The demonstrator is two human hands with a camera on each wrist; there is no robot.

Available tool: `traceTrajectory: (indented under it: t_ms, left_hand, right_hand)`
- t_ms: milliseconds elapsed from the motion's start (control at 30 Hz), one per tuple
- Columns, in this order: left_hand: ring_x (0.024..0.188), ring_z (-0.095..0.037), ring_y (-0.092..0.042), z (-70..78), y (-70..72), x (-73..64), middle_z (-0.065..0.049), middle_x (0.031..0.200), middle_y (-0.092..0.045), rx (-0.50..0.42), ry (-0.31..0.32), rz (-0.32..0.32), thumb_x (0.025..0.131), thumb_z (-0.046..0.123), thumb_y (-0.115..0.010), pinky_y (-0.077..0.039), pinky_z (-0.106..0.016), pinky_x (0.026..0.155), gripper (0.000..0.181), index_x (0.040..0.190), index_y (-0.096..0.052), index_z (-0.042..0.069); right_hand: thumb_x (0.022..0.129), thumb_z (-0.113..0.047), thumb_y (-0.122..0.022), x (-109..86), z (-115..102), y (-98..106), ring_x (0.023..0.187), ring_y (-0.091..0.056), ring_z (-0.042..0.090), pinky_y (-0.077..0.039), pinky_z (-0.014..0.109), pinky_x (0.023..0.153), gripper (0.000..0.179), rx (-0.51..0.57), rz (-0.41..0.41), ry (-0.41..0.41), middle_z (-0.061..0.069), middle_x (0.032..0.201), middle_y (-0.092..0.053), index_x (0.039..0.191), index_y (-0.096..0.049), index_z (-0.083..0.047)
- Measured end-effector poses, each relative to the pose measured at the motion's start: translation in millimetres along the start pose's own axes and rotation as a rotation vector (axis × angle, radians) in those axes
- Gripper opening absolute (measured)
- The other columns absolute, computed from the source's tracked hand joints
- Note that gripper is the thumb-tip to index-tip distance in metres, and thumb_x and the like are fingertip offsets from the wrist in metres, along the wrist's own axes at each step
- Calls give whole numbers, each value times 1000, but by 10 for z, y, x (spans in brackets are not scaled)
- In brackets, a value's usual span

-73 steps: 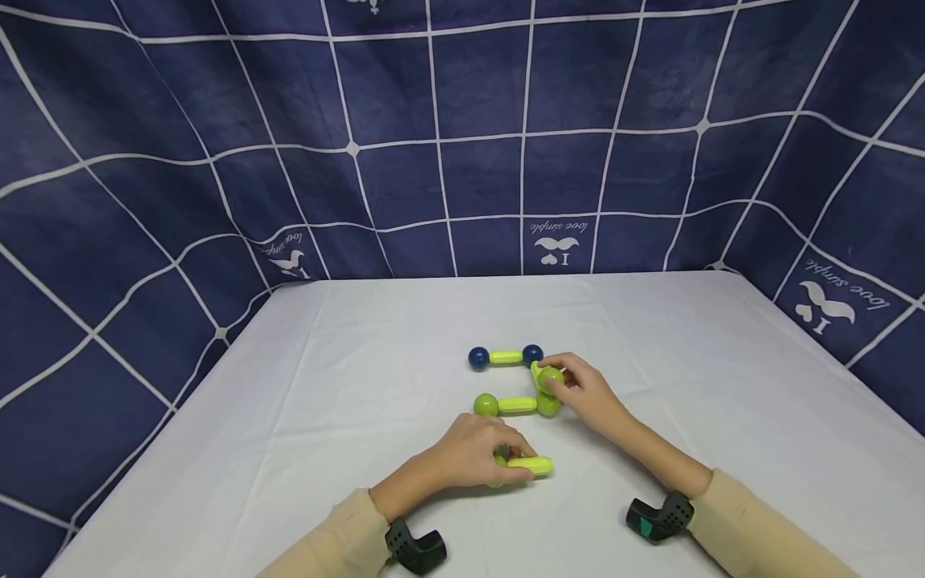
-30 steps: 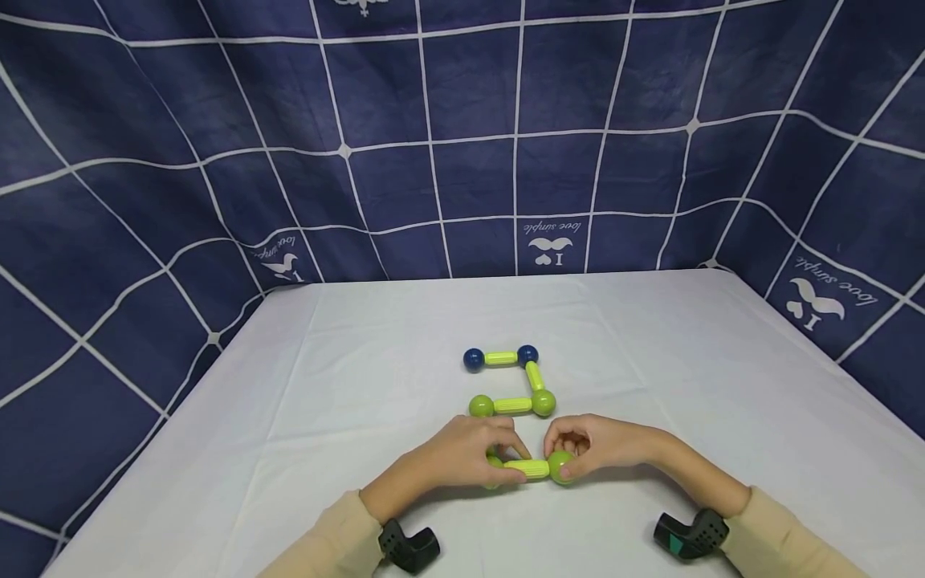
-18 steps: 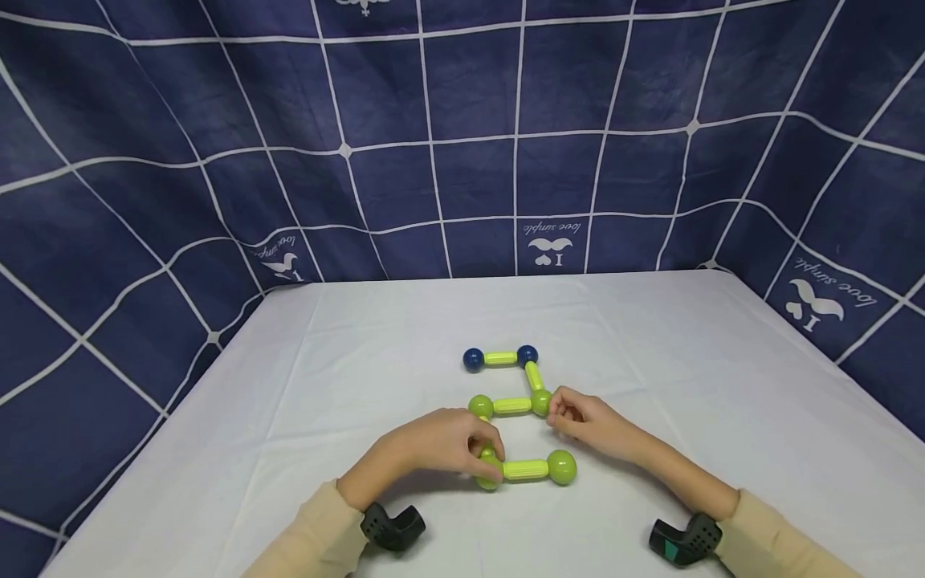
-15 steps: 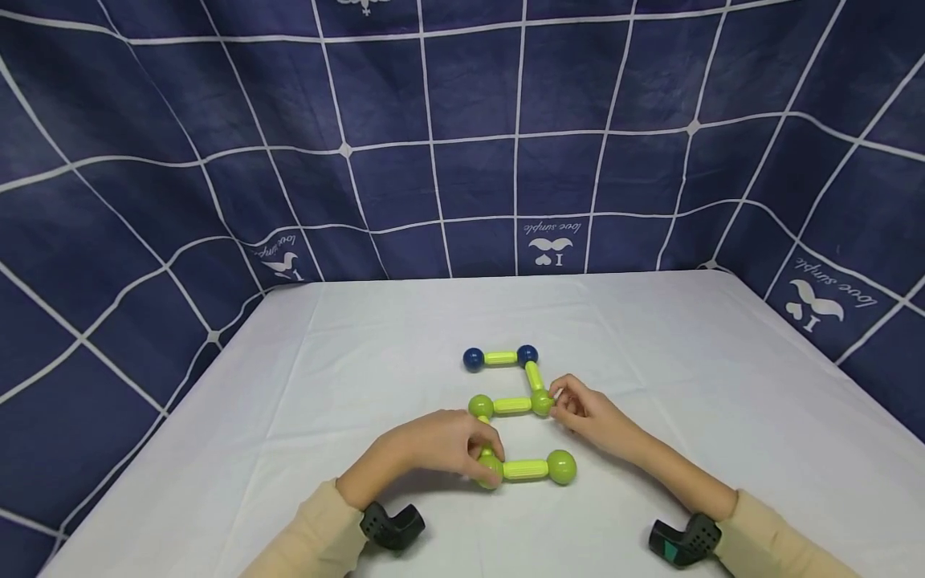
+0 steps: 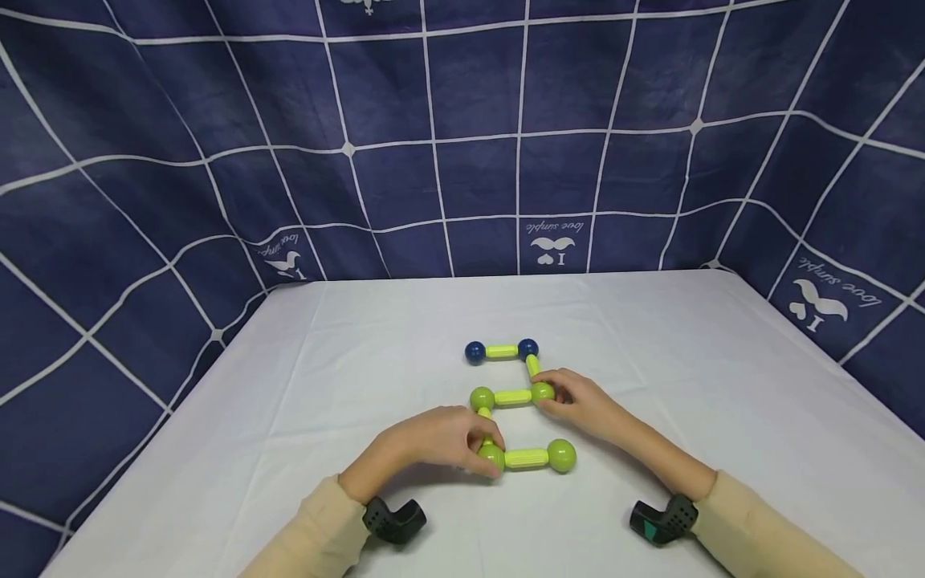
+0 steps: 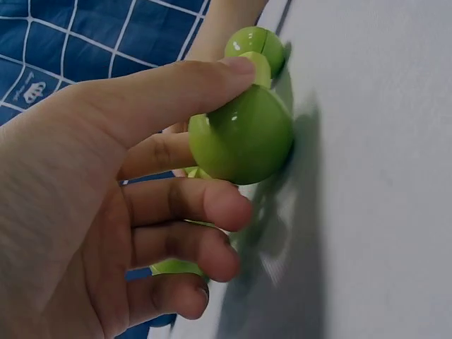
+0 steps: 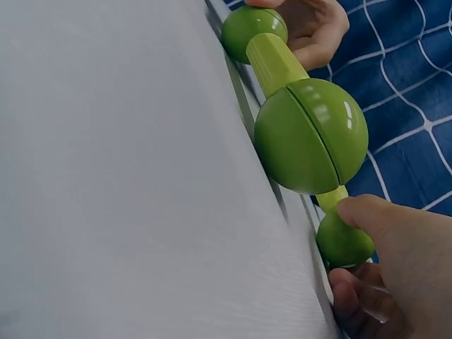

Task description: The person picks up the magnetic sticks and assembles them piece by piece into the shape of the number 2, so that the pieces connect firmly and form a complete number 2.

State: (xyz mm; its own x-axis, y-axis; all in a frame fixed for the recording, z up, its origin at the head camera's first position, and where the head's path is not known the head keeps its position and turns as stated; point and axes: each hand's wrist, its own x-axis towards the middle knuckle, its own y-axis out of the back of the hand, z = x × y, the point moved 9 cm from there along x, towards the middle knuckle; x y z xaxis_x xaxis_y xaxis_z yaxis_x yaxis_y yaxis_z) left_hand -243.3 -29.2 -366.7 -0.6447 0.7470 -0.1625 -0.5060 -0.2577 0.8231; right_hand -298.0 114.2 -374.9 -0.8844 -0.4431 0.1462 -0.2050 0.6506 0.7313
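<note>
A zigzag chain of balls and yellow-green rods lies on the white table. My left hand [image 5: 441, 437] pinches the near-left green ball [image 6: 247, 138], thumb on top where a rod [image 5: 526, 458] joins it. That rod ends in another green ball [image 7: 311, 134], which neither hand touches. My right hand [image 5: 581, 404] grips the green ball [image 5: 543, 392] at the right end of the middle rod [image 5: 513, 397]. A third green ball [image 5: 482, 398] sits at that rod's left end. Farther off, two dark blue balls [image 5: 474, 352] flank the far rod [image 5: 502, 352].
The white cloth [image 5: 376, 337] covers the table around the chain. A dark blue curtain [image 5: 477, 177] with white lines hangs behind and at both sides. Black devices [image 5: 393, 520] are strapped to both wrists.
My right hand set a green ball on the near rod's right end, let go and moved back to the middle-right ball. The whole chain has shifted slightly away from me.
</note>
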Motion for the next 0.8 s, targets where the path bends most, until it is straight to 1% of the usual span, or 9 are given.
traceTrajectory:
  t_ms: [167,333,467,567,667,800]
  left_hand:
    - [55,0,-41,-79,84,34,12,61,-48,2,15,79,77,39,-69,-34,-16,53,26,98,-67,24]
    - [60,0,-43,-197,146,69,13,65,-49,7,36,158,79,41,-65,-36,-17,57,29,102,-65,25]
    - [68,-2,-46,-263,199,68,13,72,-51,16,31,247,81,40,-63,-39,-18,63,29,106,-64,25]
    - [74,-3,-46,-296,194,70,11,79,-52,-1,15,301,82,39,-63,-40,-19,68,30,108,-64,23]
    - [77,-4,-46,-321,153,77,10,82,-52,-39,15,322,83,39,-62,-40,-19,69,31,109,-63,22]
    - [77,-5,-46,-330,124,78,10,82,-51,-77,21,341,82,38,-63,-40,-19,69,31,109,-63,22]
  right_hand:
    - [85,-20,-62,142,43,54,77,-48,11,-42,22,66,37,-11,12,-8,4,98,-58,120,-57,-9]
    - [85,-21,-62,255,107,101,76,-48,12,-41,24,66,37,-8,41,-19,5,92,-57,120,-57,-9]
    - [85,-22,-62,314,168,118,75,-47,13,-40,25,65,37,-13,76,-38,3,85,-56,120,-57,-10]
    - [85,-21,-62,327,198,122,74,-47,13,-40,24,64,38,-9,97,-41,3,84,-56,120,-57,-9]
    - [85,-20,-63,320,212,113,74,-46,13,-40,23,64,38,-2,109,-30,3,84,-55,120,-56,-9]
    - [85,-20,-63,318,218,104,73,-46,12,-40,22,63,38,-1,122,-10,3,85,-55,120,-56,-9]
